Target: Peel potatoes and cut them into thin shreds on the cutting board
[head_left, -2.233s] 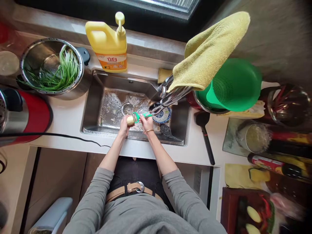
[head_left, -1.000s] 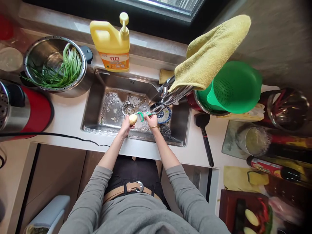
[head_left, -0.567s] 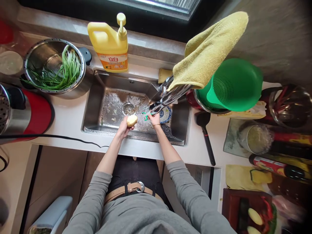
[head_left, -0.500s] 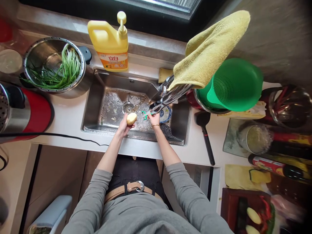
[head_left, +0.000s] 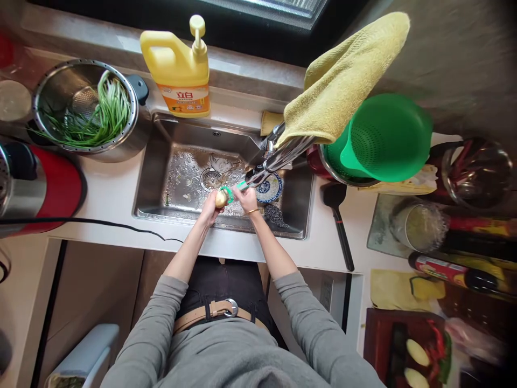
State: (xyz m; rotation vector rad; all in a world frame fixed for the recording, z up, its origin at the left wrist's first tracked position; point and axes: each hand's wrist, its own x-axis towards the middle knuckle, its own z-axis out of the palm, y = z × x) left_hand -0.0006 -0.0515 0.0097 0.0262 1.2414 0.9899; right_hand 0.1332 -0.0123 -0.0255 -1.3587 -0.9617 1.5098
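My left hand (head_left: 210, 208) is clasping an only part-peeled potato (head_left: 221, 199); at its two o'clock, my right hand (head_left: 246, 199) is gripping the peeler (head_left: 242, 186).

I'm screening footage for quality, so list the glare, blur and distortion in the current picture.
Head view: glare on the wet sink and chrome tap; head view, right side: red-labelled bottle smeared and stretched, far edge darkened; head view, centre: towel crisper, potato and peeler small but distinguishable.

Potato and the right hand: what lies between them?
The head view shows a green peeler, gripped by the right hand, its blade end at the potato; actual contact is too small to tell.
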